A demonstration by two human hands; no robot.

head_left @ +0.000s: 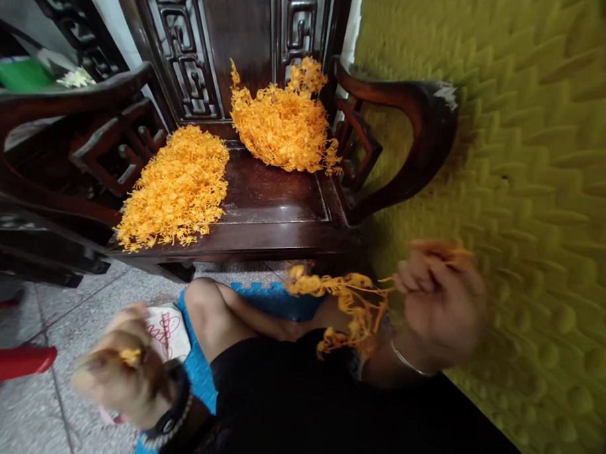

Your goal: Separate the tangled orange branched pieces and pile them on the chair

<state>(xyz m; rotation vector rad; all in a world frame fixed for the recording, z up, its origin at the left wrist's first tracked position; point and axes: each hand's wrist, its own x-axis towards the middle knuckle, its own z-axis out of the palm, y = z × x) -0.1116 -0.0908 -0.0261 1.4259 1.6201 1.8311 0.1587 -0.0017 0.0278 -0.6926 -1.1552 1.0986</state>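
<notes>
In my right hand (442,301), at the right, the closed fingers grip a sprig of orange artificial flowers (352,291), whose thin stems and curled blossoms hang over to the left above my lap. My left hand (132,378) is low at the left, smeared by motion. A small yellow-orange piece (132,357) shows between its curled fingers; its exact shape is too blurred to tell. On the dark wooden chair seat (277,195) lie two heaps of similar flowers: a flatter heap (177,185) at the left and a rounder heap (282,125) toward the back right.
Carved armrests (419,137) flank the chair. A yellow-green textured wall (530,179) stands close at the right. Beneath my legs lies a blue foam mat (199,376), with a white item with red print (170,331) near my left hand. A red plastic edge (22,362) juts in at far left.
</notes>
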